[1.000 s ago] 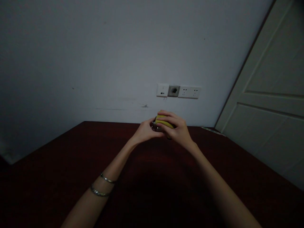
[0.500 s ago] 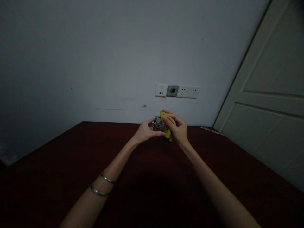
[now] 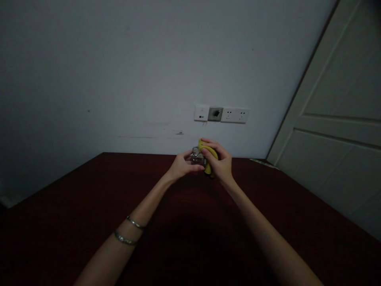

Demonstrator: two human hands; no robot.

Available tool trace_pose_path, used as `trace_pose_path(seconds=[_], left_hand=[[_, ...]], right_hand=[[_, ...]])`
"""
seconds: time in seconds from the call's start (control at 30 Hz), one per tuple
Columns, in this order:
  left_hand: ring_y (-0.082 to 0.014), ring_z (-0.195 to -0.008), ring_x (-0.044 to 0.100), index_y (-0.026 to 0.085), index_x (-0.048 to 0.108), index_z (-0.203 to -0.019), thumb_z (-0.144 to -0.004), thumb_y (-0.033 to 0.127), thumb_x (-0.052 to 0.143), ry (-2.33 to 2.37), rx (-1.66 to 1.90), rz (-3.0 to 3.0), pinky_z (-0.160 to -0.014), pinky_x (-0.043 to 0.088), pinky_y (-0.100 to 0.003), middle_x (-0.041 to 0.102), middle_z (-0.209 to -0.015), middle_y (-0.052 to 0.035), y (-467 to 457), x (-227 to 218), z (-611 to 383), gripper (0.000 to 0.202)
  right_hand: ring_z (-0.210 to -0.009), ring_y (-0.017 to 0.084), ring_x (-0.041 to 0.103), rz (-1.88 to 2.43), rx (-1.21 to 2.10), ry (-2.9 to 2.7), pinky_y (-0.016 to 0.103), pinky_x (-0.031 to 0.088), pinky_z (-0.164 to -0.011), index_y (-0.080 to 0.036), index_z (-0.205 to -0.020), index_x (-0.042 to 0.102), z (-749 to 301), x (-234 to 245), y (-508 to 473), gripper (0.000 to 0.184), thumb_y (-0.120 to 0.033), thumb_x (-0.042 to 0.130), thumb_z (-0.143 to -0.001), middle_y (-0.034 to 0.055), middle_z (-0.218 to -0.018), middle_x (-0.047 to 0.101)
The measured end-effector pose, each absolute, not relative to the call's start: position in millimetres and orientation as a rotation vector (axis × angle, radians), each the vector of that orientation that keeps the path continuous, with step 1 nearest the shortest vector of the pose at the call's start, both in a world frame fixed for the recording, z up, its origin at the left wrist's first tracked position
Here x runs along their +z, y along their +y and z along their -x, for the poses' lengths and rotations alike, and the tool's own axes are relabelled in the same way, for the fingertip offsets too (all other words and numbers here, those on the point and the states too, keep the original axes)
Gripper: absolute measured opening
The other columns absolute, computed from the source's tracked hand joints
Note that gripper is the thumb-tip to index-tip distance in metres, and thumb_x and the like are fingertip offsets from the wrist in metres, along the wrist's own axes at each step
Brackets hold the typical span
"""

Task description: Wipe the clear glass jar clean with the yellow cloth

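The left hand (image 3: 180, 165) is gripping a clear, glassy object (image 3: 197, 158) in its fingers near the far edge of the dark red counter (image 3: 89, 186); the right hand's (image 3: 223, 161) fingers are clasping a yellow cloth (image 3: 212, 151) against it.

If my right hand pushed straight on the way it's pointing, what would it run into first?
Most likely the shiny, see-through object in the left hand: the right hand has the yellow cloth right beside it, though exact contact is hard to judge in this dim view.
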State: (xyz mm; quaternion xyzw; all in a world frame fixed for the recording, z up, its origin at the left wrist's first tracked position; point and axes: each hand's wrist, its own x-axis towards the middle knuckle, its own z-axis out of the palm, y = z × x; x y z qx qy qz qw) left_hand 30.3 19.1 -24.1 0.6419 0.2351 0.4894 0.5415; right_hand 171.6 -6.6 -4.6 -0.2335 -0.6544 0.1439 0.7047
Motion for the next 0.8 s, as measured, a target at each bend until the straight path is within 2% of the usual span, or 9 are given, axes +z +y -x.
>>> trace_pose_path(seconds=[0.13, 0.4, 0.6, 0.8], left_hand=[[-0.0183, -0.079, 0.065, 0.011, 0.062, -0.104, -0.042, 0.032, 0.088, 0.560, 1.261, -1.468, -0.066, 0.054, -0.027, 0.069, -0.095, -0.0076, 18, -24, -33, 0.071], [-0.0190, -0.078, 0.066, 0.011, 0.058, -0.112, -0.041, 0.024, 0.089, 0.545, 1.191, -1.494, -0.062, 0.054, -0.026, 0.067, -0.106, -0.0117, 19, -23, -31, 0.078], [-0.0188, -0.083, 0.065, 0.010, 0.061, -0.104, -0.040, 0.027, 0.088, 0.542, 1.285, -1.465, -0.074, 0.053, -0.029, 0.069, -0.098, -0.0094, 21, -22, -32, 0.071], [-0.0218, -0.089, 0.065, 0.011, 0.059, -0.111, -0.040, 0.026, 0.089, 0.509, 1.193, -1.534, -0.073, 0.053, -0.030, 0.065, -0.111, -0.0123, 25, -26, -29, 0.078]], right_hand=[[-0.112, 0.021, 0.059, 0.476, 0.187, -1.517, 0.045, 0.042, -0.101, -0.026, -0.087, 0.068, -170, -7, -8, 0.008, -0.026, 0.063, -0.081, 0.0040, -0.111, 0.068], [-0.101, 0.019, 0.064, 0.570, 0.320, -1.323, 0.040, 0.048, -0.094, -0.022, -0.085, 0.065, -168, -8, -5, 0.011, -0.031, 0.061, -0.082, 0.0067, -0.105, 0.070], [-0.114, 0.020, 0.057, 0.508, 0.148, -1.407, 0.045, 0.041, -0.102, -0.024, -0.091, 0.065, -161, -18, -12, 0.010, -0.028, 0.059, -0.084, 0.0057, -0.117, 0.064], [-0.104, 0.020, 0.063, 0.585, 0.340, -1.303, 0.039, 0.046, -0.096, -0.021, -0.086, 0.064, -164, -13, -7, 0.014, -0.034, 0.060, -0.082, 0.0077, -0.108, 0.068]])
